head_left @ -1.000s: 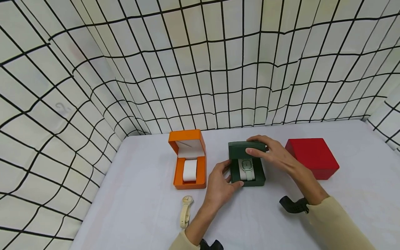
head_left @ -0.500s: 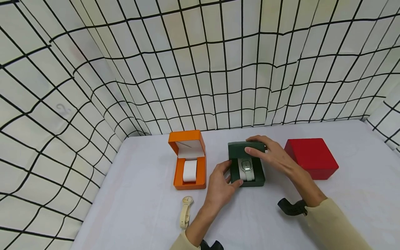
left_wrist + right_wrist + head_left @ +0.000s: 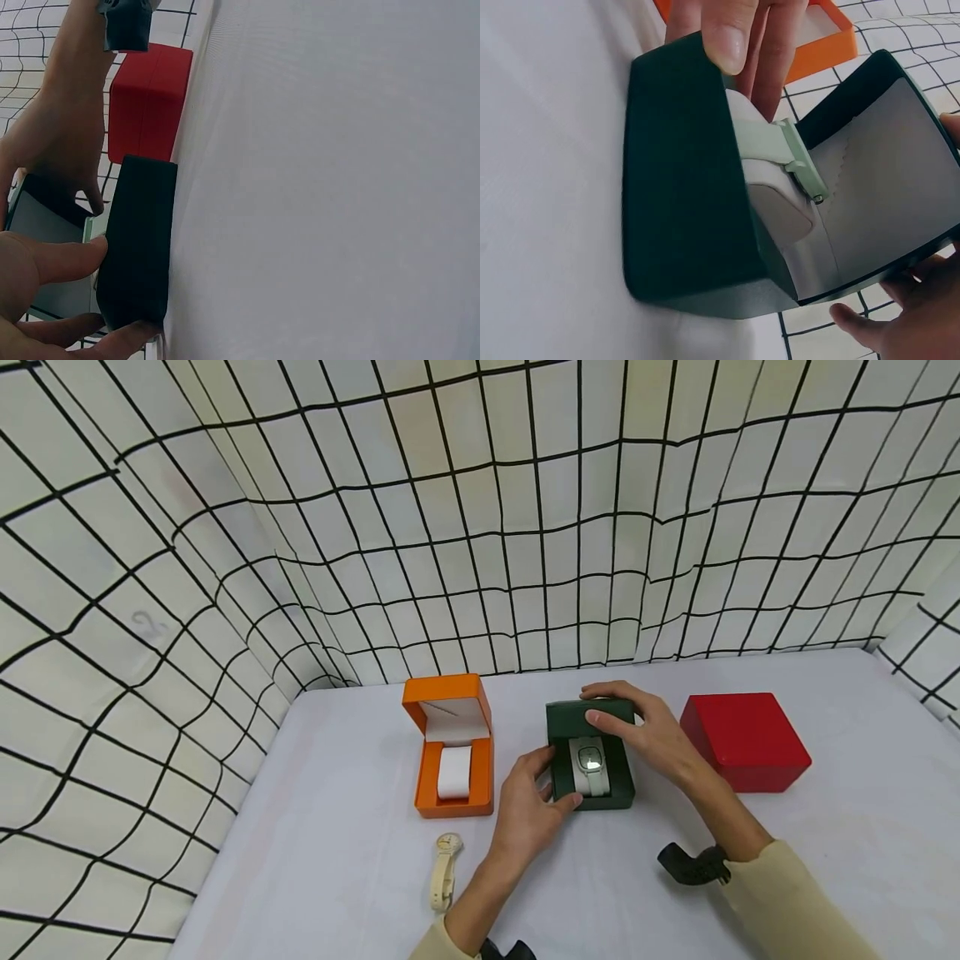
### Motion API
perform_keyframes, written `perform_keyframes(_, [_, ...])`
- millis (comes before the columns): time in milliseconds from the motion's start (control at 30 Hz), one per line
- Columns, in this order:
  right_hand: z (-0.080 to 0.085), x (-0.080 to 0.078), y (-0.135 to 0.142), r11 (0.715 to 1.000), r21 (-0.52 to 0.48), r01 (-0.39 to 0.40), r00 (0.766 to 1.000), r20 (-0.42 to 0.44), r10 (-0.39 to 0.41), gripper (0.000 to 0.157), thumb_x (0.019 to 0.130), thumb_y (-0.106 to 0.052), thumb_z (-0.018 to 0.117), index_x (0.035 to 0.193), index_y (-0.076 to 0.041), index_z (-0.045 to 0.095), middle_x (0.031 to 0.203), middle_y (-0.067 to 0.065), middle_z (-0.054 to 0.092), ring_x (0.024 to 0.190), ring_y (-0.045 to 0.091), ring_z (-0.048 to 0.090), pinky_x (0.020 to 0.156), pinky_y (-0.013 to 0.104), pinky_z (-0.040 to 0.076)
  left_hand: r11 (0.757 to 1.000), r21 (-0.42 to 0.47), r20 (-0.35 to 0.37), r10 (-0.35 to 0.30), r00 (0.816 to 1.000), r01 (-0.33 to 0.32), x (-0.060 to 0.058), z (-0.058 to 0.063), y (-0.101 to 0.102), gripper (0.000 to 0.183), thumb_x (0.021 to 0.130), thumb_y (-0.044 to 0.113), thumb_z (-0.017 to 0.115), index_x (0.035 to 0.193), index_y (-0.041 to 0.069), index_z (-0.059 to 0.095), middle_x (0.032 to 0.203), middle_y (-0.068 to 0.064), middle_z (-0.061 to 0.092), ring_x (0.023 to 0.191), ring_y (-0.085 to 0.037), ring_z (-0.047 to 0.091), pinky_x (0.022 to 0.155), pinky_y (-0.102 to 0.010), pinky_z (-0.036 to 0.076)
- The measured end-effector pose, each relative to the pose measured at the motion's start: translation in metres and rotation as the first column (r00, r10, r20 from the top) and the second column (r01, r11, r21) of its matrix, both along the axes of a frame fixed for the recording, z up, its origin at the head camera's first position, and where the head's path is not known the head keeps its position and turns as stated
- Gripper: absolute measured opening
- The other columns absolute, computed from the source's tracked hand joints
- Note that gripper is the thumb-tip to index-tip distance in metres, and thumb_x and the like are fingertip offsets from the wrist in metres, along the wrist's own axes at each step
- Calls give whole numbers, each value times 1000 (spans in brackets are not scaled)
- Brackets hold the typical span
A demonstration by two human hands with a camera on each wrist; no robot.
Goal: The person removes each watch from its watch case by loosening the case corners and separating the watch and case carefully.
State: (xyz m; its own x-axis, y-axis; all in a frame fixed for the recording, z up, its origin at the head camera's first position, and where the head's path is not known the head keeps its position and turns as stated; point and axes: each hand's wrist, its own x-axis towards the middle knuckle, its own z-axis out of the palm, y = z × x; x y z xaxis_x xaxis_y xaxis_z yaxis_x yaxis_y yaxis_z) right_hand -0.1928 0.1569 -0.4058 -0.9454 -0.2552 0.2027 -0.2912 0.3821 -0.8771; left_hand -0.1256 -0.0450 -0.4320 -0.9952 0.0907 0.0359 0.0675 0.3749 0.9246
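Note:
A dark green watch box sits on the white-covered table with its lid raised. Inside, a pale green wristwatch is wrapped round a white cushion. My left hand grips the box's base at its left side, thumb on the front rim. With my right hand I hold the lid, thumb on its near face and fingers over the back edge. From the right wrist, the watch's strap shows close to my left fingertips.
An open orange watch box with a white cushion stands to the left. A cream wristwatch lies in front of it, close to my left forearm. At the right is a closed red box. Black-gridded white walls rise behind the table.
My right hand's fingers have slid a little left along the lid's back edge, and the right forearm has shifted slightly left. The watch shows slightly more below the lid. My left hand keeps its place.

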Motion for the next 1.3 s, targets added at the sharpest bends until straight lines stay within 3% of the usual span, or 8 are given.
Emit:
perform_keyframes(167, [2, -4, -2, 999, -47, 13, 1000, -25, -14, 35, 100, -32, 65, 131, -17, 69, 138, 3, 67, 133, 23, 55, 114, 62, 40, 1000, -5, 5, 4, 1000, -4, 0, 0, 1, 69, 84, 0, 84, 147, -2, 54, 150, -19, 54, 141, -37, 55, 105, -45, 54])
perform_keyframes(333, [5, -8, -4, 997, -77, 29, 998, -52, -33, 27, 101, -29, 66, 126, -19, 72, 131, 2, 69, 123, 16, 57, 104, 43, 47, 1000, 0, 17, 10, 1000, -10, 0, 1, 1, 70, 83, -1, 84, 147, -2, 54, 150, -18, 54, 142, -37, 55, 105, -44, 54])
perform_keyframes(500, [8, -10, -4, 996, -84, 33, 997, -61, -38, 27, 101, -26, 68, 126, -20, 71, 130, 1, 69, 119, 15, 58, 98, 34, 48, 1000, 2, 17, 11, 1000, -11, 0, 1, 1, 70, 83, -1, 84, 147, -2, 54, 150, -18, 54, 142, -36, 54, 105, -43, 54])
perform_keyframes(833, [6, -12, -2, 993, -114, -1, 998, -64, -6, 34, 99, -21, 70, 132, -17, 67, 136, 4, 64, 124, 17, 54, 109, 47, 43, 1000, -6, 21, 24, 1000, -24, 0, 0, 1, 70, 83, -1, 85, 147, -1, 55, 150, -16, 55, 142, -35, 54, 105, -42, 54])
perform_keyframes(1300, [6, -18, -1, 992, -124, 6, 999, -50, -12, 43, 99, -22, 68, 141, -16, 60, 145, 11, 55, 125, 27, 51, 108, 51, 43, 1000, -3, 20, 22, 1000, -21, 0, 1, 2, 71, 83, -1, 85, 147, -1, 55, 149, -16, 55, 143, -34, 55, 104, -40, 54])
